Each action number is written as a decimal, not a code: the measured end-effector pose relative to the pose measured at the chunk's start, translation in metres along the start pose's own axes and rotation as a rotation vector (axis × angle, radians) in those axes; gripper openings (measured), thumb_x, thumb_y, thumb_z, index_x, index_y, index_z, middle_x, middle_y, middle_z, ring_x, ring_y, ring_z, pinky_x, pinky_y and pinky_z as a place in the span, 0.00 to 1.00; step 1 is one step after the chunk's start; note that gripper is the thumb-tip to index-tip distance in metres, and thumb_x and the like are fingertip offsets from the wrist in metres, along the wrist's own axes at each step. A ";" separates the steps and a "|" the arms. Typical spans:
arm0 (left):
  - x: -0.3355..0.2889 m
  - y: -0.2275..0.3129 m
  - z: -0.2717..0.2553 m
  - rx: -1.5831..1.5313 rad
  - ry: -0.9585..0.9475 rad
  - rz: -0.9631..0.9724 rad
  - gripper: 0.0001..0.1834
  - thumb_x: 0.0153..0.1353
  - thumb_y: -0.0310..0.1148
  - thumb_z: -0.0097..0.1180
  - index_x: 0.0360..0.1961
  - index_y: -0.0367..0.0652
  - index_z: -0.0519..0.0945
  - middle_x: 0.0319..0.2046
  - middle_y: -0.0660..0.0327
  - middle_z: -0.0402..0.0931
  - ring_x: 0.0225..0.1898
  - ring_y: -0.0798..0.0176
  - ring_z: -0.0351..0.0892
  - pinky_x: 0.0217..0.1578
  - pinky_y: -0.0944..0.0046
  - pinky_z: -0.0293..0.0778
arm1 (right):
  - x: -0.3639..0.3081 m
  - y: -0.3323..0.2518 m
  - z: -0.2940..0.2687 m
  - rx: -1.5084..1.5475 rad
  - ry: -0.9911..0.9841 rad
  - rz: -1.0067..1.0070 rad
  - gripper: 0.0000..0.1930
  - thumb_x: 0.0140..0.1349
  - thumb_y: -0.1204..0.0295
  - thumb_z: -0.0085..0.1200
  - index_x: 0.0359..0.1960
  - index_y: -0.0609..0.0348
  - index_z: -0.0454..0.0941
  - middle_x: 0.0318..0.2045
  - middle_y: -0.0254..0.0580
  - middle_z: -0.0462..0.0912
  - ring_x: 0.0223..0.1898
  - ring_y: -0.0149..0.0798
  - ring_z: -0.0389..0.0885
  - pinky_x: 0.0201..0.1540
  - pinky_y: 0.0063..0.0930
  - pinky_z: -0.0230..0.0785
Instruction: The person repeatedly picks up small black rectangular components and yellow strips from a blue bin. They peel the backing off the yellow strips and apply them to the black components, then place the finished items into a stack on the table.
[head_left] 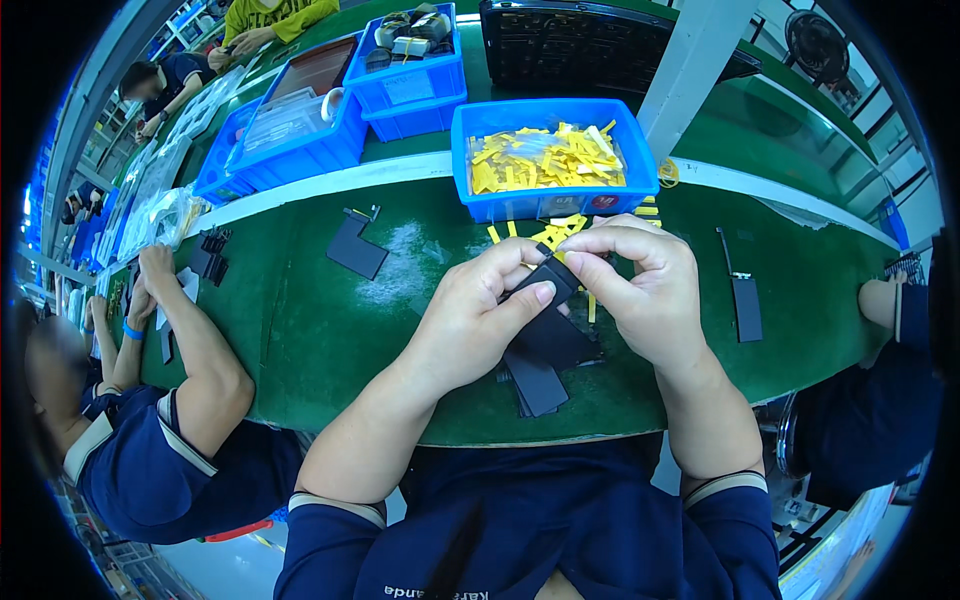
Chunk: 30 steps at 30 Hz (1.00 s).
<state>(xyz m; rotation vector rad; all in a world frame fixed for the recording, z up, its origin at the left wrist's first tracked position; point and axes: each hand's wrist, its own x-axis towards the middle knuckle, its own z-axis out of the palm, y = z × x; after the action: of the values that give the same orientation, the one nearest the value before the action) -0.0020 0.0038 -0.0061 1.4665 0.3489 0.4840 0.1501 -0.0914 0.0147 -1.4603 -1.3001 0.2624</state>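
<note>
My left hand (pixel 465 320) is closed around a small black flat block (pixel 560 278), its thumb lying along the top. At the far end of the block, my right hand (pixel 645 285) pinches a small yellow strip (pixel 560 256) between thumb and forefinger. Its contact with the block is partly hidden by the fingers. Below my hands, several flat black pieces (pixel 537 384) lie overlapping on the green table. Loose yellow strips (pixel 563 230) are scattered just beyond my fingertips.
A blue bin (pixel 560 206) of yellow strips stands ahead. An L-shaped black piece (pixel 356 246) lies left, another black piece (pixel 746 308) right. More blue bins (pixel 410 90) stand at the back left, by a white post (pixel 690 75). A co-worker's arm (pixel 205 335) works at left; another person sits at right.
</note>
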 end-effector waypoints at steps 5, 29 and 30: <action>0.000 -0.003 -0.001 -0.021 0.001 0.001 0.09 0.62 0.27 0.51 0.42 0.36 0.70 0.30 0.61 0.79 0.34 0.75 0.75 0.36 0.72 0.71 | 0.000 0.001 0.000 -0.003 0.010 -0.014 0.05 0.49 0.78 0.59 0.30 0.64 0.82 0.27 0.43 0.82 0.29 0.36 0.81 0.34 0.25 0.71; -0.002 0.003 0.003 0.247 0.150 0.175 0.09 0.61 0.27 0.52 0.40 0.34 0.72 0.29 0.58 0.80 0.29 0.70 0.77 0.31 0.69 0.71 | 0.003 -0.004 -0.004 -0.100 -0.079 -0.123 0.09 0.48 0.79 0.59 0.34 0.61 0.79 0.31 0.43 0.80 0.36 0.43 0.79 0.42 0.34 0.69; -0.001 0.001 0.002 0.202 0.153 0.155 0.08 0.61 0.27 0.52 0.40 0.34 0.72 0.29 0.58 0.80 0.29 0.72 0.76 0.31 0.70 0.70 | 0.003 -0.003 -0.004 -0.156 -0.034 -0.206 0.09 0.47 0.79 0.59 0.33 0.61 0.79 0.32 0.43 0.80 0.37 0.44 0.78 0.43 0.34 0.69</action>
<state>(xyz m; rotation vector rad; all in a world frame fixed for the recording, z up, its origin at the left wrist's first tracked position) -0.0021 0.0013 -0.0054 1.6651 0.4164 0.7048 0.1525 -0.0917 0.0206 -1.4425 -1.5137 0.0511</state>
